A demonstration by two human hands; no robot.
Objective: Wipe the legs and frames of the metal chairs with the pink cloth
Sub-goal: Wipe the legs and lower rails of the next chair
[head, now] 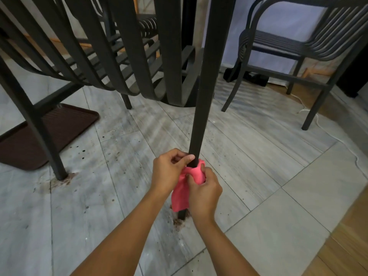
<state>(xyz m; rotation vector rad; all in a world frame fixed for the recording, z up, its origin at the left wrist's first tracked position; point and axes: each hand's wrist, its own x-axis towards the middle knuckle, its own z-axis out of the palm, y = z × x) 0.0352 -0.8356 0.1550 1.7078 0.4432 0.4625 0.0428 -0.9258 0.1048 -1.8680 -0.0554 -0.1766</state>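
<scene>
Two hands work low on one chair leg (201, 108): the right hand (203, 193) grips the pink cloth (182, 193) wrapped round the leg near the floor (268, 176), while the left hand (169, 172) pinches the cloth's top edge against the leg. Two more chairs are in view, one behind (139, 26) and one at right (298, 46). One brown mat (65, 124) lies at left. No writing shows.
</scene>
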